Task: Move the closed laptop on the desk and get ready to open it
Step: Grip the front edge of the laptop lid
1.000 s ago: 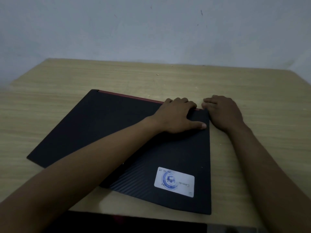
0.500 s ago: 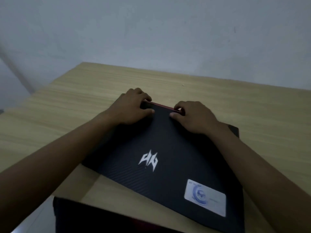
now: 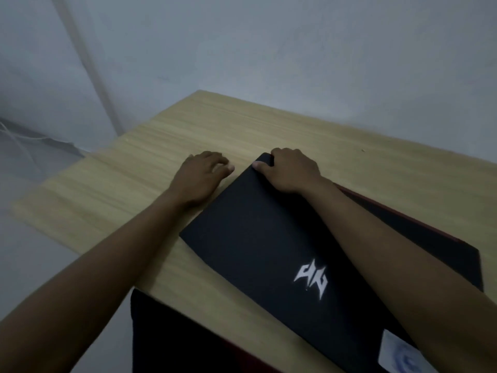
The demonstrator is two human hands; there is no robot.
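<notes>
Gripping the closed laptop's point(image 3: 269, 238) far corner, right hand point(image 3: 290, 170); left hand point(image 3: 200, 179) seemingly spread beside it.

Single head-worn view, close above the desk point(image 3: 188, 135), facing forward and down. The wall point(image 3: 295, 49) lies toward 12 o'clock; both forearms enter from 6 o'clock. No second view.

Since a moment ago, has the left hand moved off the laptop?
Yes. The left hand now rests on the desk, just left of the laptop lid's corner.

Dim room, plain grey wall point(image 3: 269, 49), light wood-grain desk point(image 3: 166, 162), pale floor point(image 3: 32, 251)
</notes>
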